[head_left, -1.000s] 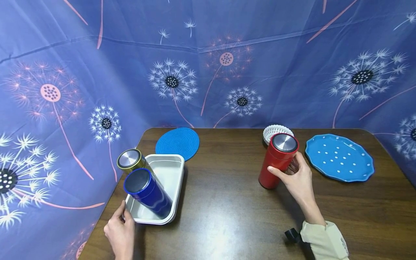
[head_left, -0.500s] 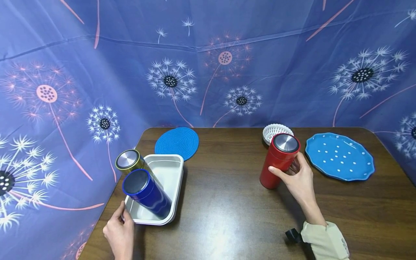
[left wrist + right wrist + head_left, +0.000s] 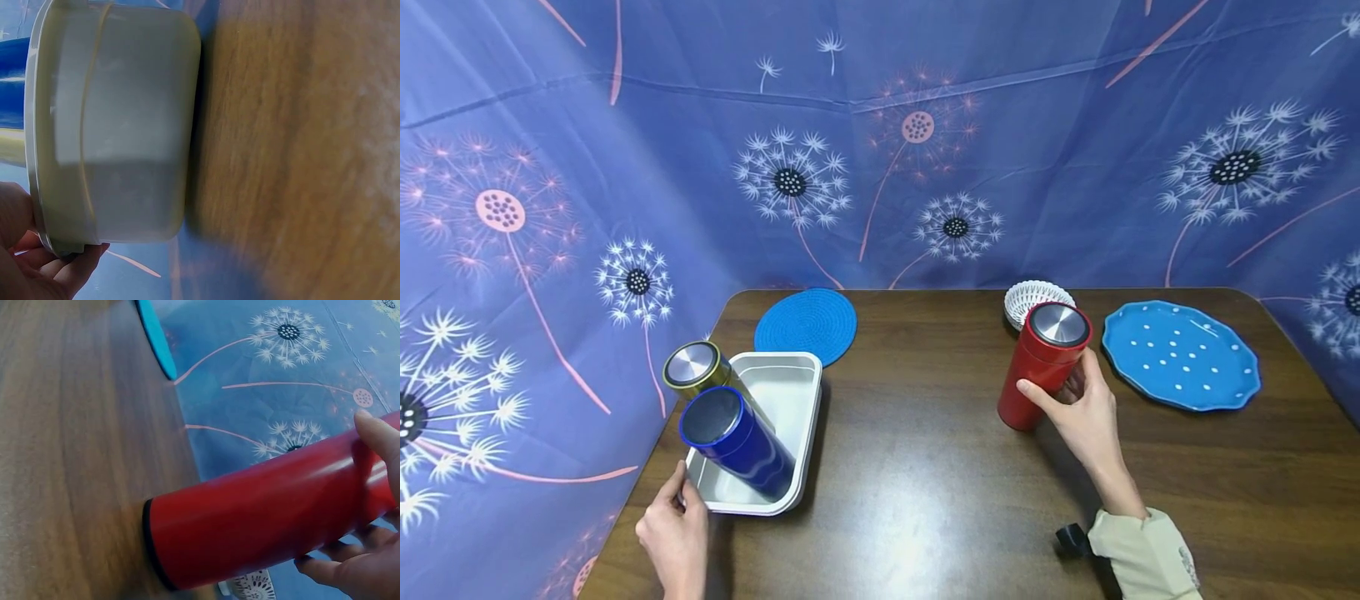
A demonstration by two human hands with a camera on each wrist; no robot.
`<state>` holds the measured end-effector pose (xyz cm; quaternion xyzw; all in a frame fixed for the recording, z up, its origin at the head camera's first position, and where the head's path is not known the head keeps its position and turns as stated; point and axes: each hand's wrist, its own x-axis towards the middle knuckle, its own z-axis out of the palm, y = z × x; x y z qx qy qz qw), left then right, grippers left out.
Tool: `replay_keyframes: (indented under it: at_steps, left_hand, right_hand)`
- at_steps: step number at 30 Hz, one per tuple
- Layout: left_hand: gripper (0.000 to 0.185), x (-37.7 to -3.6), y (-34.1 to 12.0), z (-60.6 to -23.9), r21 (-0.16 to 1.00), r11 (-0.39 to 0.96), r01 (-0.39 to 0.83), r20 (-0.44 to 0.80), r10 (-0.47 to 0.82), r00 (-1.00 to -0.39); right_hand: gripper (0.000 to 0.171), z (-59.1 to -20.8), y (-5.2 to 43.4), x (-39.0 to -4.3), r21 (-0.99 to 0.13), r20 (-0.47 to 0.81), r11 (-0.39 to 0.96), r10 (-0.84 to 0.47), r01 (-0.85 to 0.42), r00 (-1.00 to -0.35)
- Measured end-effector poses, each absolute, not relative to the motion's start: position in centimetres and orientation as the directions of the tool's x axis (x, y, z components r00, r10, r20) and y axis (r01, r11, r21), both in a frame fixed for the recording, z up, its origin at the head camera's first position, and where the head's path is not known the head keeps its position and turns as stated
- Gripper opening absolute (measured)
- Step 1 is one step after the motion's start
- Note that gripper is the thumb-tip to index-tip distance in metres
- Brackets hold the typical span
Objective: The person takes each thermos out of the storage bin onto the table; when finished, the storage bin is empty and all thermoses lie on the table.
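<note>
My right hand (image 3: 1086,412) grips a red flask (image 3: 1037,375) with a silver-topped lid, thumb on the near side and fingers round the far side. The flask stands upright; its black base meets the wood in the right wrist view. On the left, my left hand (image 3: 676,527) pinches the near left corner of a white rectangular tub (image 3: 782,379). The left wrist view shows the thumb over the rim and fingers beneath it. Inside the tub stand a blue flask (image 3: 741,446) and, behind it, a gold flask (image 3: 694,367), partly hidden by the blue one.
A round blue woven mat (image 3: 807,323) lies behind the tub. Behind the red flask sits a white basket (image 3: 1026,298), partly covered. To the right is a blue polka-dot plate (image 3: 1180,354). A black object (image 3: 1071,540) hangs by the right sleeve. Patterned cloth (image 3: 880,167) backs the table.
The head view has shifted slightly. Both hands keep their hold, and the red flask and tub stay in about the same places.
</note>
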<state>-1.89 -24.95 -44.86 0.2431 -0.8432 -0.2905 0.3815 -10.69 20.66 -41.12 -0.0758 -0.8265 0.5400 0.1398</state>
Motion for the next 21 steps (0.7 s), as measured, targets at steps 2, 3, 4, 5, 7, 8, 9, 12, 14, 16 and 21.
replay_keyframes:
  at_steps: [2, 3, 4, 5, 7, 8, 9, 12, 14, 16, 21]
  left_hand:
    - [0.024, -1.9, -24.9, -44.9, 0.677, 0.712, -0.185, 0.503, -0.632, -0.589]
    - [0.024, -1.9, -24.9, -44.9, 0.679, 0.71, -0.185, 0.502, -0.633, -0.589]
    - [0.024, -1.9, -24.9, -44.9, 0.679, 0.71, -0.185, 0.503, -0.634, -0.588]
    - [0.024, -1.9, -24.9, -44.9, 0.678, 0.711, -0.184, 0.505, -0.633, -0.586]
    - [0.024, -2.0, -24.9, -44.9, 0.675, 0.715, -0.18, 0.512, -0.631, -0.584]
    - [0.024, -2.0, -24.9, -44.9, 0.673, 0.717, -0.181, 0.514, -0.629, -0.583]
    - [0.024, -2.0, -24.9, -44.9, 0.672, 0.719, -0.18, 0.516, -0.628, -0.582]
    - [0.025, -2.0, -24.9, -44.9, 0.676, 0.714, -0.182, 0.513, -0.633, -0.58]
    - [0.025, -1.9, -24.9, -44.9, 0.678, 0.711, -0.183, 0.51, -0.636, -0.579]
    - [0.025, -1.9, -25.0, -44.9, 0.684, 0.706, -0.183, 0.505, -0.639, -0.58]
    - [0.025, -2.0, -25.1, -44.9, 0.692, 0.7, -0.174, 0.496, -0.637, -0.59]
  right_hand:
    - [0.084, -41.1, 20.6, -10.4, -0.914, 0.15, 0.405, 0.256, -0.035, -0.955]
    - [0.087, -41.1, 20.6, -10.3, -0.914, 0.153, 0.403, 0.248, -0.042, -0.957]
    - [0.089, -41.2, 20.6, -10.1, -0.915, 0.156, 0.401, 0.244, -0.047, -0.957]
    - [0.092, -41.2, 20.6, -10.0, -0.915, 0.159, 0.399, 0.243, -0.051, -0.957]
    - [0.096, -41.3, 20.6, -9.6, -0.915, 0.163, 0.399, 0.241, -0.056, -0.957]
    - [0.098, -41.3, 20.6, -9.4, -0.915, 0.165, 0.4, 0.239, -0.058, -0.957]
    - [0.1, -41.3, 20.6, -9.2, -0.915, 0.164, 0.399, 0.235, -0.059, -0.958]
    - [0.103, -41.3, 20.7, -8.5, -0.918, 0.156, 0.392, 0.217, -0.06, -0.964]
    - [0.104, -41.2, 20.7, -8.0, -0.92, 0.149, 0.387, 0.202, -0.061, -0.968]
    - [0.105, -41.2, 20.6, -7.5, -0.92, 0.138, 0.388, 0.192, -0.054, -0.971]
    - [0.104, -41.2, 20.5, -5.8, -0.906, 0.116, 0.422, 0.18, -0.029, -0.977]
